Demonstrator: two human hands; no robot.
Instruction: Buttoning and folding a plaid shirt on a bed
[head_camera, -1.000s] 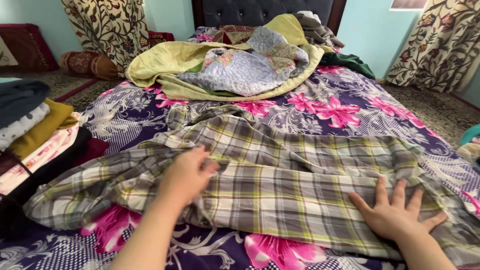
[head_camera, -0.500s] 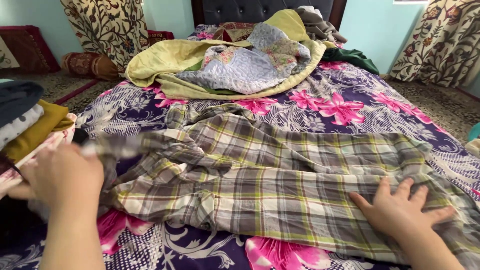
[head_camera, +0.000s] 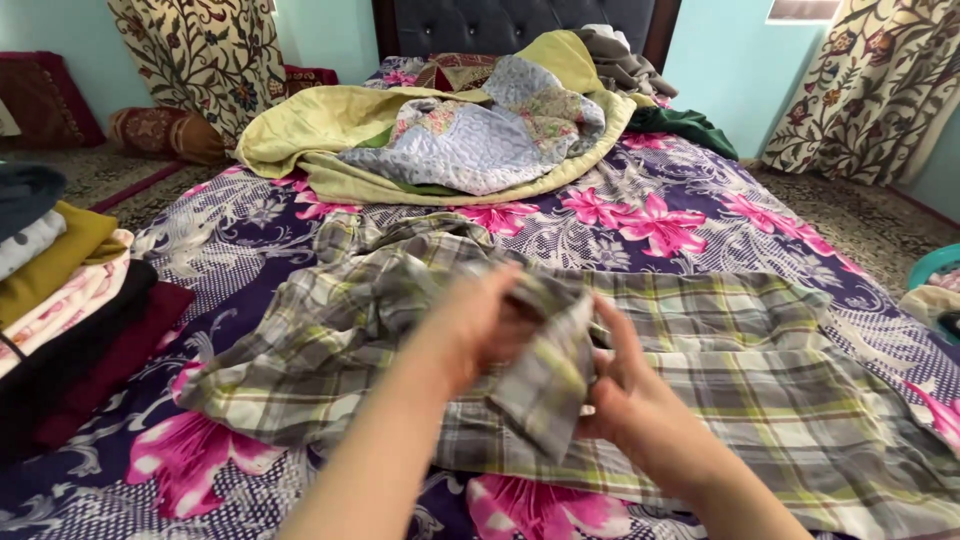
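The left hand and the right hand meet over the middle of a plaid shirt, each grasping a lifted fold of its grey, green and white cloth. The left hand's fingers are closed around the fold from above, though blur hides them in part; the right hand pinches the same fold from the side, thumb up. The remaining shirt lies flat and rumpled under and around both hands, spreading away to the right of the right hand and bunching to the left of the left hand.

Under the shirt is a bed sheet, purple with large pink flowers. Well to the left of the left hand sits a stack of folded clothes in dark, mustard, pink and maroon layers. Beyond both hands, farther up the bed, a yellow-green quilt lies heaped with a pale patchwork quilt on top, in front of a dark padded headboard. Patterned curtains hang far off to the right.
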